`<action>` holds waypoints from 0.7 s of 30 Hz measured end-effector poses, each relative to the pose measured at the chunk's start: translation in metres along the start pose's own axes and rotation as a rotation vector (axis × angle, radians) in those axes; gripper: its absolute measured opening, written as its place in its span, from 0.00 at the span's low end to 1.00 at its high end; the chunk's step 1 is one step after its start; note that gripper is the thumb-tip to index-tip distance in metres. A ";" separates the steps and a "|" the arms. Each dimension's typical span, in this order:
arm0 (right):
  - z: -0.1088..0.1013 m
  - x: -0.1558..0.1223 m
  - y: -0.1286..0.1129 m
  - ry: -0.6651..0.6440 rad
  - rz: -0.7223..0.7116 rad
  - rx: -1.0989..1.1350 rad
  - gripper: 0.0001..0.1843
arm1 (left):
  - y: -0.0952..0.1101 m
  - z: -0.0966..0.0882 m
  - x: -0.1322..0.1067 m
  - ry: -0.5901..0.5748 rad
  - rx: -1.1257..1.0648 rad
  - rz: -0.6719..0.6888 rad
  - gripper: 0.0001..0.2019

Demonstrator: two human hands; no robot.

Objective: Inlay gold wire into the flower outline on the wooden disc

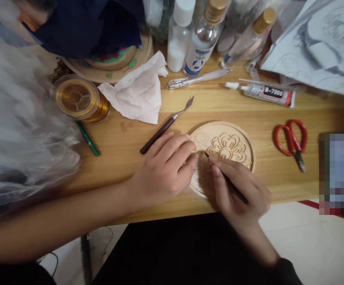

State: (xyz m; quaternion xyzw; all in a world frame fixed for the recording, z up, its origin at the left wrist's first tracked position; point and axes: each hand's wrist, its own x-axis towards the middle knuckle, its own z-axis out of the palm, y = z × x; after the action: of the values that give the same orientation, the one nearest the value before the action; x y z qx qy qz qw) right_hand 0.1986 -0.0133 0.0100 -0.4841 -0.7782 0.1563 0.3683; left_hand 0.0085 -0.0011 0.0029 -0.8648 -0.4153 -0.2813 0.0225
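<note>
A round wooden disc (243, 138) with a gold wire flower pattern (228, 147) lies near the table's front edge. My left hand (164, 170) rests on the disc's left side, its fingertips pressed together on the gold wire. My right hand (240, 192) grips a thin dark tool (231, 184) like a pen, and the tip touches the wire right beside my left fingertips.
A palette knife (166, 126), crumpled tissue (138, 93), gold wire spool (78, 99) and green pencil (88, 138) lie to the left. Behind are several bottles (201, 39), a pen (197, 78) and a B-7000 glue tube (263, 93). Red scissors (292, 140) lie to the right.
</note>
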 end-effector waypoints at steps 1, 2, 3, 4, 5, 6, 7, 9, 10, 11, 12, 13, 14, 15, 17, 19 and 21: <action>0.000 0.000 0.000 0.007 0.000 -0.007 0.16 | 0.000 0.000 0.000 0.001 0.000 -0.001 0.07; 0.000 0.001 -0.001 0.013 0.001 -0.015 0.16 | 0.000 0.000 0.000 0.000 -0.002 -0.004 0.06; 0.000 0.001 -0.001 0.021 0.004 -0.025 0.16 | 0.000 0.000 0.000 0.001 -0.004 -0.006 0.06; 0.000 0.002 -0.002 0.032 0.008 -0.038 0.16 | 0.000 0.000 0.000 0.004 -0.007 -0.008 0.06; 0.000 0.002 -0.002 0.042 0.016 -0.053 0.16 | 0.000 0.000 0.000 0.006 -0.010 -0.010 0.06; -0.001 0.002 -0.002 0.053 0.027 -0.065 0.15 | 0.000 0.000 0.000 0.007 -0.013 -0.013 0.06; -0.001 0.002 -0.002 0.067 0.037 -0.070 0.15 | 0.000 0.000 0.000 0.007 -0.015 -0.014 0.06; -0.002 0.001 -0.002 0.085 0.045 -0.059 0.16 | 0.001 0.001 -0.001 0.004 -0.023 -0.017 0.06; -0.002 0.001 -0.002 0.082 0.044 -0.044 0.17 | 0.001 0.001 -0.001 0.003 -0.029 -0.019 0.06; -0.003 0.000 -0.002 0.069 0.037 -0.025 0.17 | 0.001 0.002 -0.002 0.004 -0.037 -0.022 0.07; -0.003 0.000 -0.001 0.050 0.023 -0.007 0.18 | 0.001 0.002 -0.002 0.007 -0.045 -0.025 0.07; -0.004 0.000 -0.001 0.023 0.011 0.007 0.19 | 0.001 0.003 -0.003 0.012 -0.052 -0.028 0.07; -0.004 -0.001 -0.001 0.000 -0.001 0.017 0.19 | 0.002 0.004 -0.004 0.017 -0.056 -0.032 0.07; -0.004 -0.001 -0.001 -0.019 -0.010 0.024 0.19 | 0.002 0.005 -0.004 0.020 -0.058 -0.033 0.07; -0.004 -0.001 0.000 -0.043 -0.024 0.035 0.20 | 0.002 0.006 -0.004 0.021 -0.058 -0.036 0.07; -0.004 -0.001 0.001 -0.056 -0.033 0.040 0.20 | 0.002 0.006 -0.004 0.023 -0.057 -0.037 0.07; -0.003 -0.001 0.001 -0.065 -0.044 0.036 0.20 | 0.002 0.005 -0.004 0.027 -0.047 -0.037 0.06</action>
State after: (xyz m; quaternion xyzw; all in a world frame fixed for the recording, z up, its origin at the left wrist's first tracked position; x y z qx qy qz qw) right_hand 0.2022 -0.0136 0.0111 -0.4547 -0.7973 0.1780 0.3548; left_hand 0.0108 -0.0036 -0.0030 -0.8532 -0.4244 -0.3031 0.0026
